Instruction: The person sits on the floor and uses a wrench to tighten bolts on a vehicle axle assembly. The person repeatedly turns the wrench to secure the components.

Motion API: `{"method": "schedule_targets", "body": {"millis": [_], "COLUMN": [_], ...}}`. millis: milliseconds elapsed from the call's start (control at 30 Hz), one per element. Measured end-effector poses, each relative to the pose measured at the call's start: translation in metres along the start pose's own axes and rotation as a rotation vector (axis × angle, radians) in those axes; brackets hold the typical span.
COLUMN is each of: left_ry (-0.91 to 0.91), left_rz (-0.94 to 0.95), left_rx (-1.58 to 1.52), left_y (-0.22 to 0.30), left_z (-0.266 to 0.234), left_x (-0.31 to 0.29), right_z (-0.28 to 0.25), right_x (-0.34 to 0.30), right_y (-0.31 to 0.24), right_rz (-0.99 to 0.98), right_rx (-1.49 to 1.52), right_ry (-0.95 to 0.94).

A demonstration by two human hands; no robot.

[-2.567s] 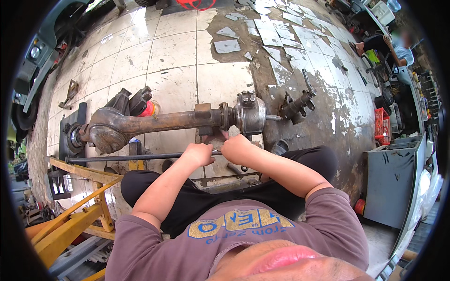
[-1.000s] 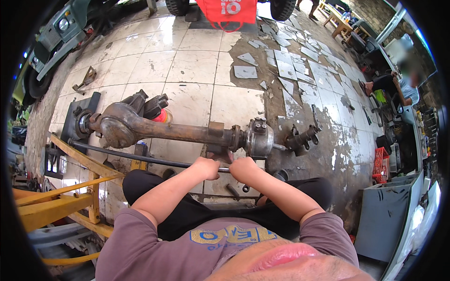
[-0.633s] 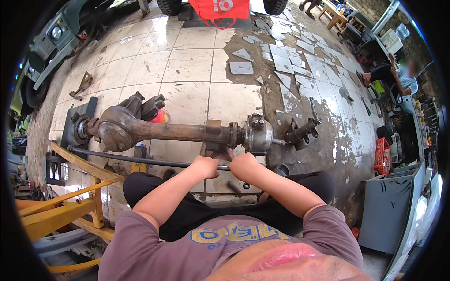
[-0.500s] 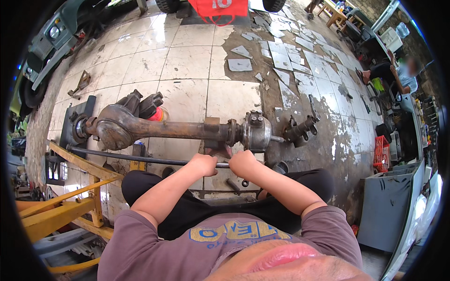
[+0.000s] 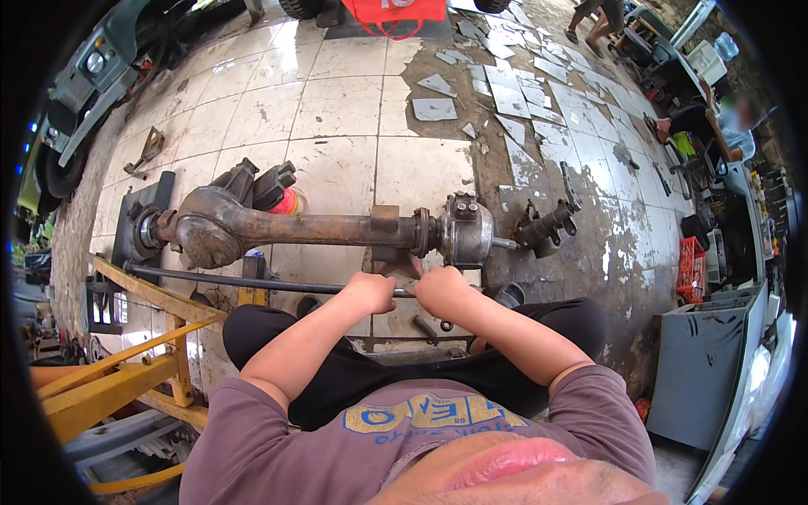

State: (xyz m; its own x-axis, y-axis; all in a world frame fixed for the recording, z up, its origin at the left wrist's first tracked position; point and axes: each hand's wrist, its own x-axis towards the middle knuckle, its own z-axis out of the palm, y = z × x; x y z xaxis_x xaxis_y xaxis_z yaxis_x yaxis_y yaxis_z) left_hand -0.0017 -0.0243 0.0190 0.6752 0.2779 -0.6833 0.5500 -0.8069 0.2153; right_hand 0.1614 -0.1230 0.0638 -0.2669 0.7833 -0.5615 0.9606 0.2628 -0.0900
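A long dark rod runs across in front of my knees, on the near side of a rusty axle housing. My left hand is wrapped round the rod near its right end. Close beside it, my right hand closes on the shiny end part, its fingertips mostly hidden. Just beyond both hands, a reddish piece shows under the axle. At the axle's right end sits a rounded metal hub with a short shaft.
A yellow metal frame stands at my left. Right of the axle lies a dark metal part. Broken tiles cover the far floor. A grey cabinet and a red crate are at the right, with a seated person beyond.
Both hands keep their grip on the rod, with barely any shift. The whole view has moved slightly. At the far upper right, a standing person's legs have come further into view.
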Motion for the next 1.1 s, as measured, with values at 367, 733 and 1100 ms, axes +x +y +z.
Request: {"method": "schedule_targets", "body": {"millis": [367, 733, 1100], "left_ry": [-0.008, -0.014, 0.005], "left_rz": [-0.001, -0.001, 0.001], "left_rx": [-0.011, -0.018, 0.004], "left_y": [0.002, 0.002, 0.001], "left_z": [-0.006, -0.007, -0.005], "left_x": [-0.006, -0.005, -0.005], "right_z": [0.010, 0.021, 0.016], "right_x": [0.009, 0.015, 0.016], "right_y": [0.005, 0.003, 0.006], "right_rz": [0.011, -0.003, -0.010], "right_rx": [-0.007, 0.013, 0.002], "right_ry": [-0.007, 0.052, -0.010]}}
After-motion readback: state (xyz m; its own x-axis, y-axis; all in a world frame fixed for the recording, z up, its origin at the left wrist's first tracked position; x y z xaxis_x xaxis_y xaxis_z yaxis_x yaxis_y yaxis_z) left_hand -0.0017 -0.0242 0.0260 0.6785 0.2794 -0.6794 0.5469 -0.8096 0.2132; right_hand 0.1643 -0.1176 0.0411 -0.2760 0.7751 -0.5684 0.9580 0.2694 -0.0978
